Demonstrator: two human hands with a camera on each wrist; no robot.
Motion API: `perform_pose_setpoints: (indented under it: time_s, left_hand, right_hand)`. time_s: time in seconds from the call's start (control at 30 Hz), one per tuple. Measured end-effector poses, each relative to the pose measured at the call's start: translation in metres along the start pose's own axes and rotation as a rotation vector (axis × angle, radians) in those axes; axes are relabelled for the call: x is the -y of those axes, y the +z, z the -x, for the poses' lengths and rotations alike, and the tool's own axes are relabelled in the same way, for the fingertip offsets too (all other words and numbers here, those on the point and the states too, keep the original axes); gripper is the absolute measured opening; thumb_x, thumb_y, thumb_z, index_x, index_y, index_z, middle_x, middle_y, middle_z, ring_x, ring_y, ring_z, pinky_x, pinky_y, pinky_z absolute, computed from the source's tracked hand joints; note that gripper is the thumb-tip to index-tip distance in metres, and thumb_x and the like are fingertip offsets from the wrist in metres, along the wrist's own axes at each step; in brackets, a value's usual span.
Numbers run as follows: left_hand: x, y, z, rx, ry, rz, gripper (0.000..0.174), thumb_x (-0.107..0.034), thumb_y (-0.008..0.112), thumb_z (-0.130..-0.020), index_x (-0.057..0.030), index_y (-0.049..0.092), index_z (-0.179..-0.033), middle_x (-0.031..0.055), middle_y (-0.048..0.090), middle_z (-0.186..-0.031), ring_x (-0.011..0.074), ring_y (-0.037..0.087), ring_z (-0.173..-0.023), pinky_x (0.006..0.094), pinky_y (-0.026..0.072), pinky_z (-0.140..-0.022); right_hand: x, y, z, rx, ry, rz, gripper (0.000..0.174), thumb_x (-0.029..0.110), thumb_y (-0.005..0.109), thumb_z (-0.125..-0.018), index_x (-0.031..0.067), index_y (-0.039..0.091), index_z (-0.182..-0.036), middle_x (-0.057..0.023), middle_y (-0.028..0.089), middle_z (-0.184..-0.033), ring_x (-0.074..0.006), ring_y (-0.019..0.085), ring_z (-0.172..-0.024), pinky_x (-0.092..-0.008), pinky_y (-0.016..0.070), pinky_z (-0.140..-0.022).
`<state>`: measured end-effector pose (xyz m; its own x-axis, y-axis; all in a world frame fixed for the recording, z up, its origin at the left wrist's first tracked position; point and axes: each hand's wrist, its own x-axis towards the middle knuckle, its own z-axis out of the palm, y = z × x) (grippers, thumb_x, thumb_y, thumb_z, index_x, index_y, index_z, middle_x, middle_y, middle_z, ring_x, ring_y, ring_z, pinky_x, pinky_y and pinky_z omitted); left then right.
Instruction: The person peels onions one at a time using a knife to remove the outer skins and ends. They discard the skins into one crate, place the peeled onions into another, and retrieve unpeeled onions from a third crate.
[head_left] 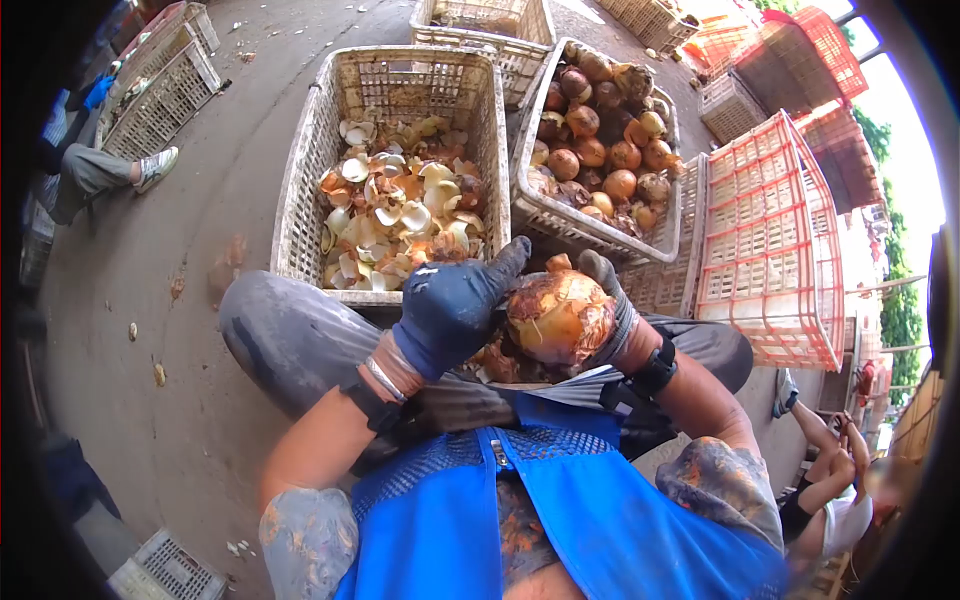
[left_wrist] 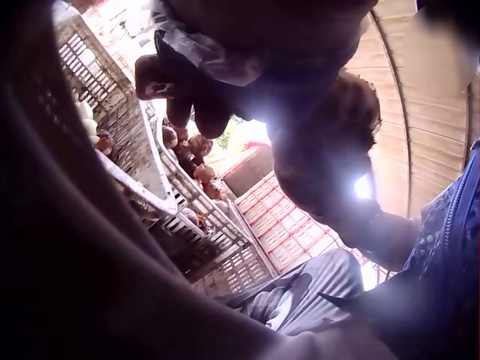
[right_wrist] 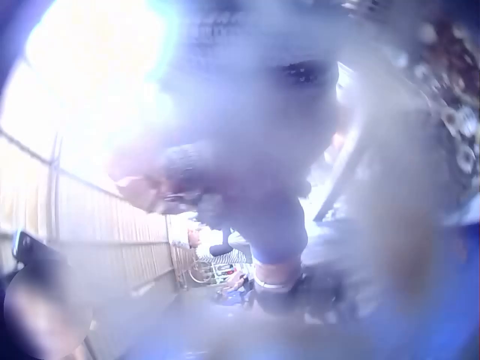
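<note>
A large onion (head_left: 558, 316) with loose brown skin is between the two gloved hands, above the lap. The right hand (head_left: 618, 325) grips its right side, thumb near the top. Against its left side is the left hand (head_left: 455, 305) in a dark blue glove, fingers curled and thumb pointing up; whether it holds a tool is hidden. Beyond the left hand stands a crate (head_left: 290, 215) of onion skins (head_left: 385, 210). Whole onions (head_left: 620, 184) fill the crate (head_left: 672, 235) on the right. Both wrist views are dark or hazy, and hand details there are unclear.
Another crate (head_left: 540, 35) stands behind these two. Stacked crates with red netting (head_left: 765, 235) rise at the right. A seated person's leg (head_left: 100, 168) shows at the left, another person (head_left: 835, 480) at the lower right. Skin scraps lie on the floor (head_left: 200, 300).
</note>
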<state>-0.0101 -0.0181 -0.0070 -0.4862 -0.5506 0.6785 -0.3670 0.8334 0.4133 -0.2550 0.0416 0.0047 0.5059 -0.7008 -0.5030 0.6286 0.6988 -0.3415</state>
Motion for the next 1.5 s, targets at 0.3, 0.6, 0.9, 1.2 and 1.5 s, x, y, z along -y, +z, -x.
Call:
perform_pose_setpoints:
  time_s: [0.3,0.6,0.9,1.2,1.5]
  left_hand:
    - [0.005,-0.009,0.004,0.104,0.069,-0.366,0.057,-0.013,0.065,-0.084,-0.0122,0.065,-0.141,0.0029,0.049,-0.062,0.0202,0.052,-0.052,0.0374,0.0404,-0.048]
    - [-0.015,-0.001,0.010,0.121,-0.456,-0.008,0.050,-0.013,0.068,-0.085,-0.0135,0.067,-0.135,0.0156,0.070,-0.078,0.0345,0.070,-0.072,0.0450,0.0553,-0.063]
    - [-0.011,-0.028,0.015,0.162,-0.505,0.053,0.052,-0.010,0.075,-0.080,-0.0097,0.069,-0.131,0.0202,0.073,-0.088,0.0374,0.073,-0.080,0.0442,0.0581,-0.070]
    - [0.003,-0.040,0.015,0.280,-0.223,-0.167,0.057,-0.007,0.069,-0.081,-0.0160,0.067,-0.137,0.0109,0.066,-0.071,0.0300,0.067,-0.062,0.0423,0.0522,-0.056]
    - [0.032,-0.027,-0.011,0.189,0.021,-0.270,0.052,-0.011,0.064,-0.085,-0.0154,0.067,-0.137,0.0065,0.059,-0.064,0.0256,0.062,-0.056,0.0390,0.0480,-0.051]
  right_hand:
    - [-0.013,0.066,0.020,-0.120,-0.284,0.413,0.090,0.042,0.088,-0.081,-0.0022,0.044,-0.146,-0.0152,0.063,-0.133,-0.0237,0.064,-0.119,-0.0382,0.0533,-0.104]
    - [-0.007,0.045,-0.016,-0.235,-0.641,0.881,0.102,0.037,0.090,-0.070,-0.0022,0.045,-0.153,-0.0129,0.061,-0.138,-0.0197,0.059,-0.123,-0.0346,0.0467,-0.108]
    - [-0.007,0.039,-0.039,-0.040,-0.443,0.339,0.082,0.036,0.084,-0.082,-0.0006,0.048,-0.146,-0.0125,0.063,-0.131,-0.0228,0.063,-0.120,-0.0380,0.0509,-0.106]
    - [0.009,0.042,-0.021,-0.110,-0.410,0.507,0.076,0.032,0.083,-0.082,0.0000,0.051,-0.144,-0.0139,0.063,-0.132,-0.0241,0.064,-0.118,-0.0387,0.0530,-0.103]
    - [0.003,0.026,-0.020,0.120,-0.055,-0.223,0.061,0.018,0.075,-0.089,0.0034,0.050,-0.143,-0.0146,0.061,-0.139,-0.0295,0.061,-0.126,-0.0461,0.0489,-0.111]
